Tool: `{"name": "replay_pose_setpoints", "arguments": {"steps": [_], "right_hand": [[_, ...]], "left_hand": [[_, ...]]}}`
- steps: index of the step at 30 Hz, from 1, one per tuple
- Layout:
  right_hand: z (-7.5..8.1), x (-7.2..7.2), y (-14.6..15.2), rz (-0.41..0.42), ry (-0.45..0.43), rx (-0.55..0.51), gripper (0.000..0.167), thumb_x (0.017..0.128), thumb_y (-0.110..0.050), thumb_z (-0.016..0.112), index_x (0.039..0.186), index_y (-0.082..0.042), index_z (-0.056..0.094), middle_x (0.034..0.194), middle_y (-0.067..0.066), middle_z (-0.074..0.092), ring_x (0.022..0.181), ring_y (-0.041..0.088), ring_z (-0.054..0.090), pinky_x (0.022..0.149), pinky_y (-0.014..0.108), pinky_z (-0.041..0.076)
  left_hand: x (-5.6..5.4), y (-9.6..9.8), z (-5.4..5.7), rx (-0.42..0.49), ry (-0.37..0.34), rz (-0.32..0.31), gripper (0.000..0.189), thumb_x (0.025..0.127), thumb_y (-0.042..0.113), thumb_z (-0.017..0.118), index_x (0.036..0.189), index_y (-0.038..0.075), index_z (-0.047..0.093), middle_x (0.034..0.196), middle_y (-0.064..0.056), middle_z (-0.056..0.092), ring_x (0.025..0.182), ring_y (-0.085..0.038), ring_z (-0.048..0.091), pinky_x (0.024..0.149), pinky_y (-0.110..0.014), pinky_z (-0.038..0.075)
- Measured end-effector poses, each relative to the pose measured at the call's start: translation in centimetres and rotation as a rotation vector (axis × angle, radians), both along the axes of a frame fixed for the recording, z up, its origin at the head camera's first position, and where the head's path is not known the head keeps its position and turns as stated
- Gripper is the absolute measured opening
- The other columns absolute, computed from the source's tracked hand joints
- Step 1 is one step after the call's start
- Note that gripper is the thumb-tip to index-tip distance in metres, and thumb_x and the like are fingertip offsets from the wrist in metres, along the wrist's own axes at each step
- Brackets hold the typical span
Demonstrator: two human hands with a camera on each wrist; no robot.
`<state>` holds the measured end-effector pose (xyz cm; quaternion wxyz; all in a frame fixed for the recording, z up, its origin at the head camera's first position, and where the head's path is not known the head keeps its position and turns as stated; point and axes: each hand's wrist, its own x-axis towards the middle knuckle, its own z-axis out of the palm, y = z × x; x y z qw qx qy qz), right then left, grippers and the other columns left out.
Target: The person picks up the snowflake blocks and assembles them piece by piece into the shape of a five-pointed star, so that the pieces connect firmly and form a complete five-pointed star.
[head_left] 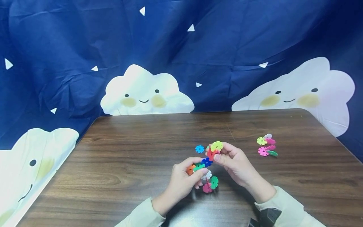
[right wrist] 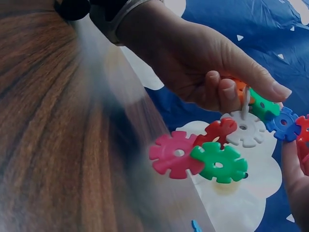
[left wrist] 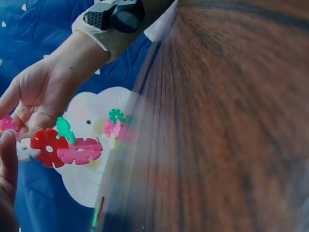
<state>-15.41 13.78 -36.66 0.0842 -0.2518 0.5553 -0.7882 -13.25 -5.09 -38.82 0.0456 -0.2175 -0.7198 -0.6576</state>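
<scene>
Both hands hold one linked chain of colourful notched plastic discs above the table. My left hand [head_left: 181,179] pinches it near an orange disc [head_left: 190,170] and a green disc [right wrist: 263,105], thumb on the near side. From there a white disc [right wrist: 244,128], a dark red one, a pink disc [right wrist: 175,154] and another green one [right wrist: 219,163] hang down. My right hand [head_left: 239,164] grips the other end by a red disc [head_left: 211,154], with a yellow disc [head_left: 217,146] above it. A blue disc [head_left: 206,162] links the two parts between the hands.
A loose light blue disc [head_left: 199,149] lies on the wooden table [head_left: 127,164] just beyond the hands. To the right sits a small cluster of joined discs, with a yellow-green disc [head_left: 261,141] and a pink disc [head_left: 263,151]. A blue cloud-print curtain [head_left: 215,47] hangs behind the table.
</scene>
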Motion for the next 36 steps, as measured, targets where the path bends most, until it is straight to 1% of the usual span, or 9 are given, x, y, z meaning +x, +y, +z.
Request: {"name": "replay_pose_setpoints", "arguments": {"steps": [5,9,12,16,21,25,28,32,36], "right_hand": [[-0.05,0.05,-0.07,0.030,-0.020,0.012,0.026,0.093,0.000,0.048,0.114,-0.013,0.058,0.104,-0.001,0.065,0.097,0.009,0.063,0.087,0.027,0.052],[-0.09,-0.01,-0.07,0.062,-0.064,0.020,0.025,0.095,-0.003,0.047,0.117,-0.012,0.055,0.104,0.001,0.063,0.096,0.011,0.064,0.084,0.031,0.053],[-0.18,-0.07,-0.05,0.088,-0.094,-0.006,0.024,0.096,-0.003,0.046,0.116,-0.013,0.054,0.104,0.003,0.062,0.096,0.012,0.064,0.082,0.032,0.053],[-0.39,-0.09,-0.16,0.109,-0.109,-0.069,0.024,0.095,-0.001,0.045,0.116,-0.011,0.053,0.106,0.005,0.063,0.098,0.014,0.063,0.082,0.031,0.053],[-0.76,-0.15,-0.39,0.092,-0.092,-0.095,0.027,0.094,0.003,0.045,0.117,-0.008,0.054,0.106,0.005,0.063,0.099,0.014,0.063,0.082,0.032,0.052],[-0.98,-0.13,-0.46,0.083,-0.092,-0.092,0.026,0.094,0.003,0.046,0.118,-0.006,0.052,0.106,0.006,0.063,0.098,0.014,0.064,0.082,0.032,0.052],[-1.01,-0.11,-0.53,0.082,-0.102,-0.093,0.026,0.094,0.002,0.046,0.119,-0.006,0.051,0.107,0.006,0.063,0.100,0.014,0.063,0.082,0.032,0.052],[-0.81,-0.20,-0.61,0.060,-0.101,-0.069,0.027,0.094,0.002,0.047,0.118,-0.008,0.052,0.107,0.004,0.064,0.099,0.012,0.063,0.083,0.032,0.052],[-0.49,-0.35,-0.47,0.012,-0.063,0.003,0.034,0.093,0.000,0.050,0.126,-0.004,0.046,0.108,0.002,0.064,0.100,0.011,0.063,0.084,0.031,0.052]], "left_hand": [[0.03,0.05,-0.02,0.004,0.010,0.028,0.023,0.080,0.010,0.071,0.100,0.001,0.064,0.054,-0.022,0.058,0.042,0.001,0.052,0.036,-0.028,0.049],[-0.03,0.10,-0.08,0.002,0.020,0.042,0.023,0.080,0.011,0.072,0.099,0.002,0.064,0.055,-0.020,0.060,0.041,-0.005,0.054,0.036,-0.028,0.049],[-0.08,0.17,-0.12,-0.004,0.023,0.048,0.023,0.080,0.013,0.072,0.098,0.002,0.063,0.056,-0.019,0.061,0.040,-0.009,0.055,0.036,-0.027,0.049],[-0.08,0.27,-0.14,-0.002,0.019,0.066,0.023,0.080,0.015,0.072,0.097,0.003,0.063,0.056,-0.018,0.061,0.041,-0.006,0.054,0.036,-0.027,0.049],[-0.06,0.45,-0.29,0.029,0.012,0.085,0.022,0.080,0.014,0.072,0.096,0.002,0.062,0.057,-0.019,0.061,0.041,-0.003,0.054,0.035,-0.027,0.048],[-0.13,0.64,-0.44,0.042,0.032,0.083,0.022,0.080,0.013,0.072,0.094,0.001,0.062,0.056,-0.020,0.061,0.039,-0.013,0.055,0.035,-0.026,0.048],[-0.13,0.74,-0.38,0.048,0.035,0.077,0.022,0.080,0.012,0.072,0.095,0.000,0.061,0.058,-0.020,0.062,0.040,-0.013,0.056,0.035,-0.026,0.048],[-0.25,0.75,-0.29,0.048,-0.006,0.079,0.022,0.080,0.013,0.071,0.096,0.000,0.061,0.061,-0.021,0.063,0.042,-0.006,0.055,0.036,-0.027,0.049],[-0.57,0.73,-0.16,0.063,-0.049,0.071,0.022,0.081,0.013,0.070,0.097,0.002,0.061,0.063,-0.022,0.062,0.043,-0.011,0.056,0.038,-0.030,0.051]]}}
